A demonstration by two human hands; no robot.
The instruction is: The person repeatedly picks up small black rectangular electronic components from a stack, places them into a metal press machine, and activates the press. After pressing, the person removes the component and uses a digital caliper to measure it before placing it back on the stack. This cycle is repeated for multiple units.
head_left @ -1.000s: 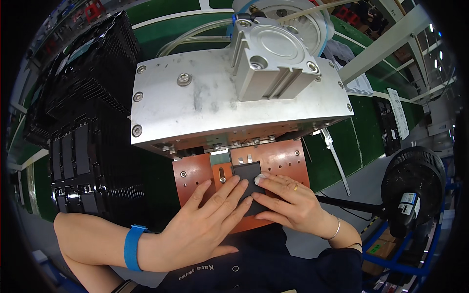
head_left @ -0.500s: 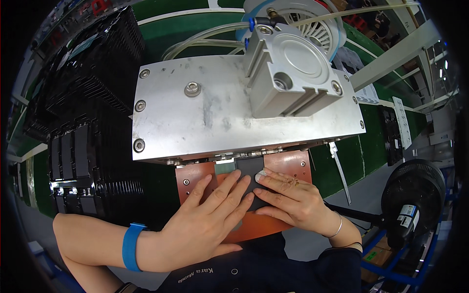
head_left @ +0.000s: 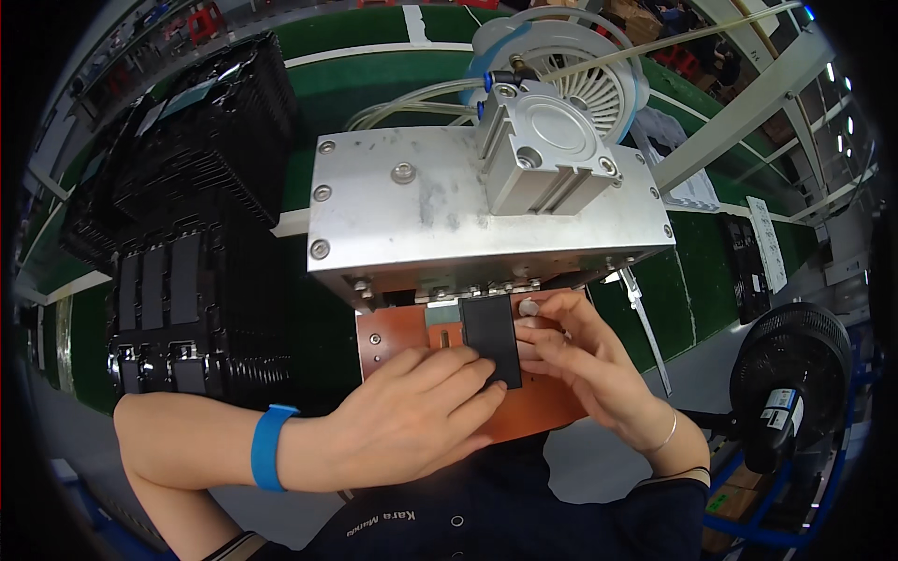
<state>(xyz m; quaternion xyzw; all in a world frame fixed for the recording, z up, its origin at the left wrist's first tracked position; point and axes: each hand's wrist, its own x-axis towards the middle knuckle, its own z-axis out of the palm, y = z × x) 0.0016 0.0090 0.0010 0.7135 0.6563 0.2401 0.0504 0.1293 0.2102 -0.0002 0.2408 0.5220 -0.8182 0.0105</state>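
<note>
A flat black rectangular part (head_left: 490, 341) lies over the orange-brown fixture plate (head_left: 543, 404), its far end at the front opening of a silver metal press (head_left: 421, 220). My left hand (head_left: 421, 407) has its fingers bent together, with the tips on the part's near left edge; its thumb is mostly hidden. On the other side, my right hand (head_left: 589, 360) has its fingers apart and bent, some tips close to or touching the right edge. A whitish cover (head_left: 528, 308) sits on its index fingertip. Under the press edge, a pale green strip (head_left: 442, 315) shows left of the part.
Stacked black trays (head_left: 187, 290) stand at the left, some holding dark flat pieces. An air cylinder (head_left: 552, 140) with clear tubes tops the press. Behind it is a white fan (head_left: 589, 84); a black fan (head_left: 790, 374) stands at right. A metal caliper-like tool (head_left: 645, 323) hangs beside the press.
My left fingers have gone from stretched flat to bent at the part's edge. My right hand has moved right off the part's top, its fingers spreading. More of the part shows. The view has shifted.
</note>
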